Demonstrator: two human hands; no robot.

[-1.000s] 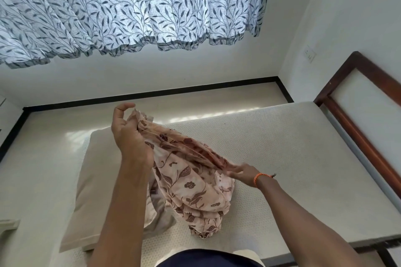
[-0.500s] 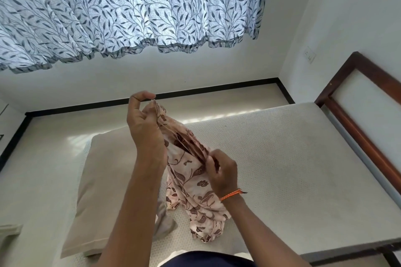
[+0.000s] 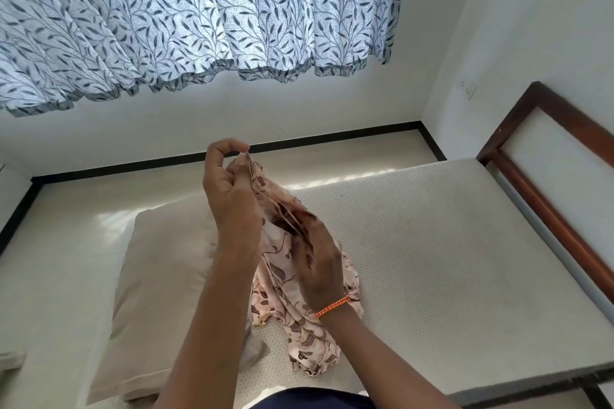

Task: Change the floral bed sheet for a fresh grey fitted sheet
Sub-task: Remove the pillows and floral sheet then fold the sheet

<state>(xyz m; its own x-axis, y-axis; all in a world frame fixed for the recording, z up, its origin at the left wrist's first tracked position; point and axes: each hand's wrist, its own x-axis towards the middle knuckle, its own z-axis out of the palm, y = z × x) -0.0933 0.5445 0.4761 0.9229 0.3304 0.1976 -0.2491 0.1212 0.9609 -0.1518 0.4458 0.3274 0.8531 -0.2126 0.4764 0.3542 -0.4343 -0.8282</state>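
The right hand [image 3: 320, 262], an orange band [image 3: 332, 306] at its wrist, curls round the bunched floral sheet [image 3: 299, 319], whose soft folds trail onto the bare dimpled mattress [image 3: 432, 259]. The left hand [image 3: 232, 202] pinches the sheet's top edge. A smooth beige pillow [image 3: 162, 279] lies left; leaf-print curtains [image 3: 199, 16] hang beyond.

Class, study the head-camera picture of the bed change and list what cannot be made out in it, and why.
1. Right hand fingertips: buried in the floral sheet, head view.
2. Grey fitted sheet: nowhere in view.
3. Pillow near corner: covered by the left hand forearm.
4. Wall switch: too small to read.
5. Bed frame: cut off by the right edge.
6. Sheet's full size: bunched up.
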